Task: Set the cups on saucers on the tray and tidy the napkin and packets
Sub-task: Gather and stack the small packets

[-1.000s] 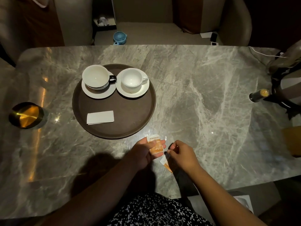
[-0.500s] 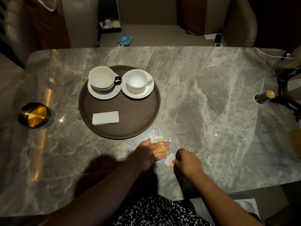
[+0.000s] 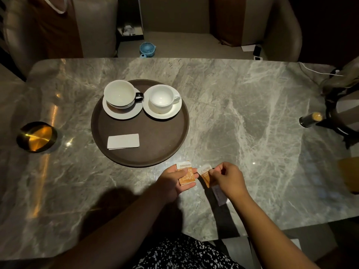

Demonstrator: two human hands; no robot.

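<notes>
The stack of orange packets [image 3: 186, 175] lies in the upturned palm of the left hand [image 3: 174, 184], thumb pressed flat across the top, forearm reaching in from the lower left; just beside it the right hand [image 3: 227, 179], knuckles up and fingers curled, pinches a single packet [image 3: 205, 171] by its near end. Both hands hang over the marble table [image 3: 242, 117] just in front of the round brown tray [image 3: 161, 140]; at the tray's far side stand the black-handled cup [image 3: 119, 93] on its saucer [image 3: 124, 114] and the white cup [image 3: 162, 98] on its saucer [image 3: 175, 111], with the folded napkin [image 3: 123, 141] flat near the front edge. A brass bowl [image 3: 37, 136] sits well off to the left; a dark bottle [image 3: 310, 119] lies at the right.
</notes>
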